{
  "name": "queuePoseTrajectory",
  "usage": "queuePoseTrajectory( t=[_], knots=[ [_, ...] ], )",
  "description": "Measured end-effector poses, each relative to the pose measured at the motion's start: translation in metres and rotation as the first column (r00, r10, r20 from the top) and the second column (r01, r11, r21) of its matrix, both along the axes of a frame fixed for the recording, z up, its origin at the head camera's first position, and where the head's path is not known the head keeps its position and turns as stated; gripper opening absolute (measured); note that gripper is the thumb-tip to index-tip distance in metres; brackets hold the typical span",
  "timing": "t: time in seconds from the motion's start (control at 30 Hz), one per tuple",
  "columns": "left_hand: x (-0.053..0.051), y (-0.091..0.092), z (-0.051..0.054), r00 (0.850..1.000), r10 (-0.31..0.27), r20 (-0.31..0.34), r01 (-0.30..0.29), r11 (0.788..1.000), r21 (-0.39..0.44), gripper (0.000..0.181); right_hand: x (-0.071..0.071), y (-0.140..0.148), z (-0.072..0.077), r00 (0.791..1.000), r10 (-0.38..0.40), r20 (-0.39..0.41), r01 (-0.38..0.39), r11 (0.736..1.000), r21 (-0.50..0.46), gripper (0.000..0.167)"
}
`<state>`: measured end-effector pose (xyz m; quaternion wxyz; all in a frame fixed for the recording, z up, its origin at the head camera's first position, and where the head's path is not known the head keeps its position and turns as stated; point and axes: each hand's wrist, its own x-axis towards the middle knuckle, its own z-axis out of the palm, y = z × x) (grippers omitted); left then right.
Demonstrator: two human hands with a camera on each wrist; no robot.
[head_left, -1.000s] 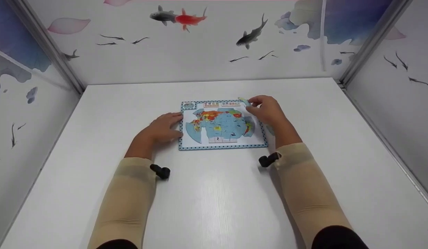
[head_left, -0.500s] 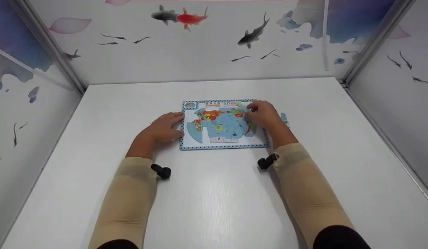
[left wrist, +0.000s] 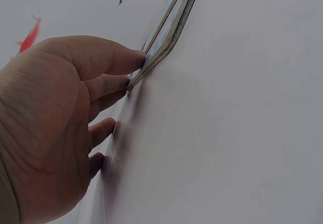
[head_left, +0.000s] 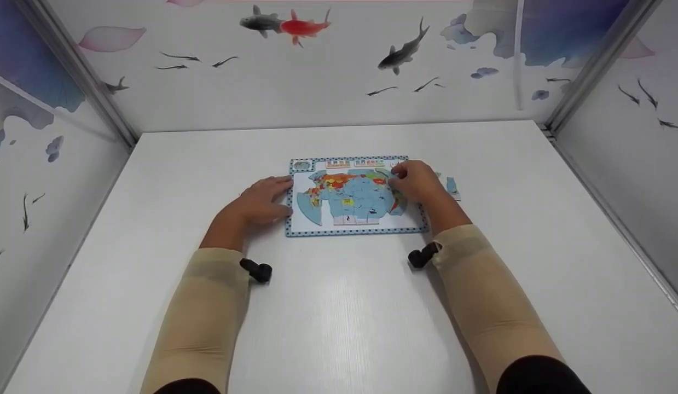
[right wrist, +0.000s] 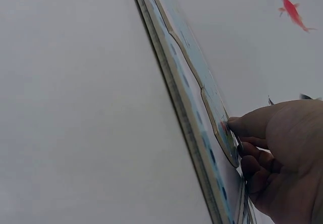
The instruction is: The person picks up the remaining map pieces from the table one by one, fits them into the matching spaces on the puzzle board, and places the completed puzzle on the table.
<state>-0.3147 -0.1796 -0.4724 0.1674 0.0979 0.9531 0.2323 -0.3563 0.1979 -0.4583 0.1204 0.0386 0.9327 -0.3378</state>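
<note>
The right hand [head_left: 418, 180], fingers curled, pinches a puzzle piece [head_left: 383, 172] at the upper right of the world map [head_left: 352, 196]. The left hand [head_left: 259, 201], fingers loosely extended, touches the left edge of the map's dotted-border board [head_left: 366, 232], flat on the white counter [head_left: 339, 306], with loose pieces [head_left: 452, 186] just beyond its right side.

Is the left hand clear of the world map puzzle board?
No, the left hand touches the world map puzzle board at its left edge.

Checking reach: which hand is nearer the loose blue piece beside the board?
Right: the right hand is just left of the blue piece, the left hand at the left edge of the board.
</note>
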Motion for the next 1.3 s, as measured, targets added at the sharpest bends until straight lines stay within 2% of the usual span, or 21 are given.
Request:
queuePoseTrajectory(
  t=[0.2, 0.43, 0.9, 1.17, 1.3],
  knots=[
    [-0.001, -0.001, -0.002, 1.000, 0.001, 0.008, -0.001, 1.000, -0.006, 0.080, -0.001, 0.000, 0.000, 1.000, 0.015, 0.012, -0.015, 1.000, 0.004, 0.046],
    [0.000, 0.001, -0.002, 1.000, 0.021, 0.003, -0.021, 1.000, 0.001, 0.079, 0.000, 0.000, 0.000, 0.998, 0.054, -0.019, -0.054, 0.998, 0.025, 0.045],
    [0.001, 0.001, 0.001, 1.000, 0.012, -0.004, -0.012, 1.000, -0.017, 0.080, 0.001, -0.001, 0.001, 0.999, 0.039, 0.005, -0.039, 0.999, 0.025, 0.045],
    [0.002, 0.001, 0.001, 0.999, 0.035, 0.008, -0.035, 0.999, 0.004, 0.080, 0.004, 0.009, 0.014, 1.000, -0.009, -0.030, 0.008, 1.000, -0.015, 0.048],
    [0.001, 0.001, 0.000, 1.000, 0.013, 0.003, -0.013, 1.000, -0.001, 0.080, 0.008, 0.024, 0.025, 0.999, -0.034, -0.042, 0.033, 0.999, -0.036, 0.049]
  ],
)
